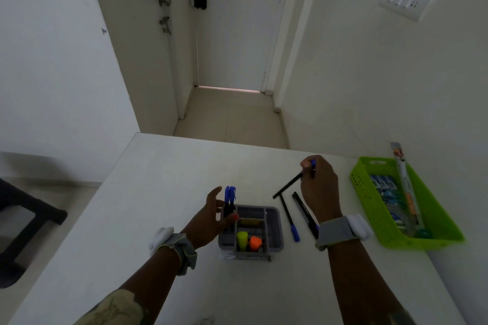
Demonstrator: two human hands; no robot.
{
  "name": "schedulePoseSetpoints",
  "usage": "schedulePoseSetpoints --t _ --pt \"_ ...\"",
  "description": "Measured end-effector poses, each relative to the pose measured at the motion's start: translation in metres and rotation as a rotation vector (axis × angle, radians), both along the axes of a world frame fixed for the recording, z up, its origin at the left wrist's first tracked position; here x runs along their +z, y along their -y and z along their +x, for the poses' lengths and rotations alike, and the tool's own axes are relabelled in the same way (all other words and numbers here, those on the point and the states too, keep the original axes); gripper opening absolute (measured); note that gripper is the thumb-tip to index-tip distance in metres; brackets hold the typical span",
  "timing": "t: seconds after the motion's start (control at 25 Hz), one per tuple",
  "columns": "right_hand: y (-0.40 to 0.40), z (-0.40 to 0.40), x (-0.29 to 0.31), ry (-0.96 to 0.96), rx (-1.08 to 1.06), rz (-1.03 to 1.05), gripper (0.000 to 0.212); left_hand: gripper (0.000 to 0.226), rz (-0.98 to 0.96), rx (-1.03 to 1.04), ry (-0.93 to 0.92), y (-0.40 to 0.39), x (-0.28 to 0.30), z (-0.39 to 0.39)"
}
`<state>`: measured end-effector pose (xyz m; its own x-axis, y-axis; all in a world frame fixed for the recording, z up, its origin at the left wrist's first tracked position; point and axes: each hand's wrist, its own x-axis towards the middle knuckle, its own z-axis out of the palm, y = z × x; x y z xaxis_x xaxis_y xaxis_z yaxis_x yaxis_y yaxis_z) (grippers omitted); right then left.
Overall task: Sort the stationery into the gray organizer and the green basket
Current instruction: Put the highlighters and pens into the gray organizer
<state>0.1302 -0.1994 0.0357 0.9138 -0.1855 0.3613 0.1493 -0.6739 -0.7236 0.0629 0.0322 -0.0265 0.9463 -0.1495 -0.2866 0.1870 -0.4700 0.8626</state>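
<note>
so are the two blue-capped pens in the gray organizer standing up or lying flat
Standing up. The two pens poke out of the gray organizer, blue caps on top, beside the left hand.

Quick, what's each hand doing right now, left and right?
Left hand: open, fingers relaxed beside the organizer, holding nothing.
Right hand: closed on a pen, lifted off the table.

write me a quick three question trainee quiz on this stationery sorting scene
1. True or false: the right hand holds a pen.
2. How many pens lie loose on the table between the gray organizer and the green basket?
3. The highlighters stand in: A) the basket B) the organizer C) the left hand

Key: 1 true; 2 two; 3 B
</note>
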Motion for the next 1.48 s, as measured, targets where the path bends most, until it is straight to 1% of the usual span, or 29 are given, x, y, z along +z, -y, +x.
schedulePoseSetpoints --t 0.08,0.24,0.28,0.36,0.4,0.48,0.56,0.6,0.64,0.72,0.8,0.84,0.88,0.96,1.04,1.08,1.2,1.28,1.36,1.44,1.48 --pt "-0.008 -0.007 0.000 -0.017 0.115 -0.111 0.017 0.095 0.011 -0.029 -0.020 -0.001 -0.005 -0.001" --pt "-0.018 -0.015 -0.031 -0.059 0.285 -0.189 0.017 0.132 0.013 -0.078 -0.026 -0.006 -0.010 -0.002" --pt "-0.019 -0.016 -0.040 -0.081 0.317 -0.215 0.018 0.135 0.008 -0.084 -0.027 -0.007 -0.013 -0.002" --pt "-0.019 -0.018 -0.056 -0.143 0.366 -0.261 0.020 0.127 0.009 -0.077 -0.039 -0.008 -0.017 -0.002" --pt "-0.018 -0.018 -0.061 -0.169 0.381 -0.271 0.023 0.127 0.003 -0.074 -0.039 -0.008 -0.017 -0.002" --pt "-0.016 -0.017 -0.066 -0.195 0.386 -0.245 0.026 0.138 -0.007 -0.081 -0.026 -0.009 -0.019 -0.002" --pt "-0.016 -0.016 -0.066 -0.203 0.386 -0.186 0.018 0.143 0.003 -0.086 -0.024 -0.010 -0.020 -0.001" --pt "-0.016 -0.016 -0.063 -0.214 0.379 -0.160 0.010 0.144 0.007 -0.085 -0.027 -0.010 -0.020 0.000" --pt "-0.015 -0.014 -0.061 -0.216 0.364 -0.143 0.006 0.144 0.011 -0.084 -0.031 -0.010 -0.020 0.000" --pt "-0.007 -0.012 -0.057 -0.183 0.299 -0.134 0.017 0.142 0.009 -0.085 -0.032 -0.011 -0.019 0.001" --pt "0.009 -0.010 -0.059 -0.131 0.156 -0.117 0.012 0.133 0.017 -0.079 -0.039 -0.010 -0.017 0.000" --pt "0.021 -0.010 -0.062 -0.133 0.050 -0.137 0.011 0.124 0.031 -0.070 -0.038 -0.009 -0.018 0.000" --pt "0.033 -0.010 -0.068 -0.168 -0.057 -0.165 0.013 0.114 0.044 -0.059 -0.038 -0.007 -0.018 0.000" --pt "0.056 -0.014 -0.085 -0.370 -0.179 -0.228 0.017 0.103 0.047 -0.045 -0.034 -0.006 -0.021 0.000" --pt "0.070 -0.021 -0.105 -0.606 -0.192 -0.308 0.017 0.104 0.043 -0.042 -0.032 -0.006 -0.022 0.001" --pt "0.073 -0.025 -0.114 -0.656 -0.176 -0.315 0.018 0.106 0.040 -0.041 -0.030 -0.006 -0.022 0.001" --pt "0.075 -0.031 -0.132 -0.650 -0.082 -0.227 0.019 0.103 0.048 -0.043 -0.032 -0.007 -0.023 0.001" --pt "0.072 -0.031 -0.128 -0.696 -0.055 -0.287 0.022 0.102 0.046 -0.050 -0.035 -0.008 -0.023 0.002" --pt "0.071 -0.029 -0.122 -0.775 -0.028 -0.349 0.021 0.109 0.034 -0.057 -0.047 -0.009 -0.023 0.001" --pt "0.072 -0.025 -0.119 -0.808 -0.027 -0.422 0.041 0.108 0.042 -0.054 -0.044 -0.008 -0.023 0.001" --pt "0.071 -0.025 -0.118 -0.813 -0.027 -0.446 0.045 0.105 0.051 -0.048 -0.037 -0.008 -0.024 0.002"
